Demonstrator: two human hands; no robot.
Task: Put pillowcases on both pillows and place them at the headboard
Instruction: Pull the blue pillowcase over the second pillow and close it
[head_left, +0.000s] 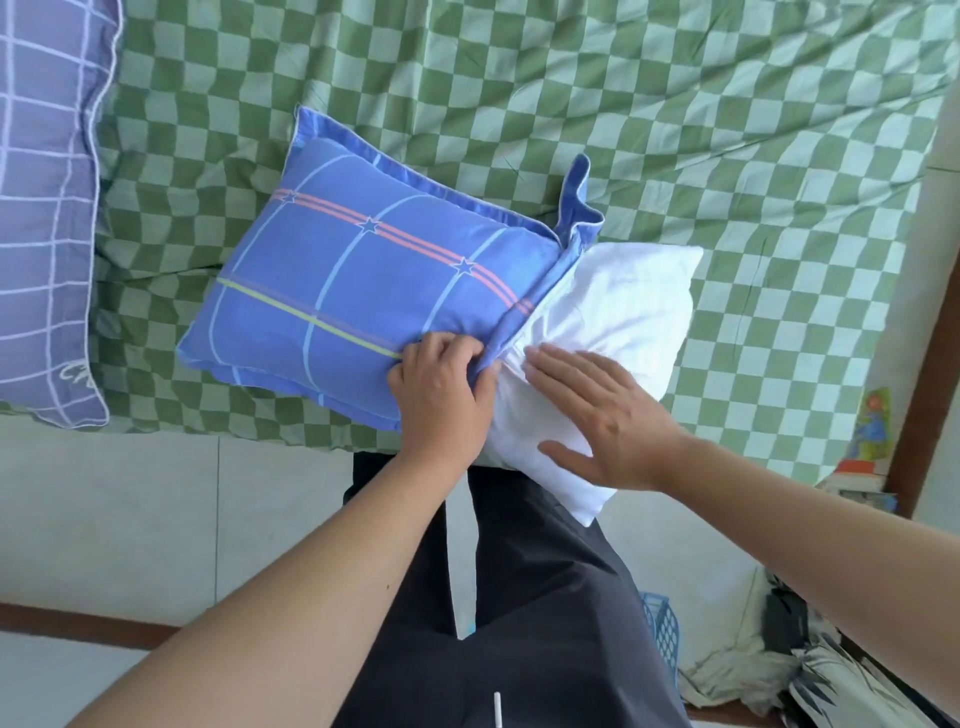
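A white pillow lies on the green checked bedspread, about half inside a blue pillowcase with red and yellow stripes. The uncovered white end sticks out to the right and over the bed's near edge. My left hand pinches the pillowcase's open hem at its near corner. My right hand lies flat with straight fingers on the bare white end. A second pillow, in a purple grid-patterned case, lies at the left edge of the bed.
I stand at the bed's near edge on pale floor tiles, dark trousers below. A brown bed post and a colourful object stand at the right. A blue basket and crumpled fabric lie at lower right.
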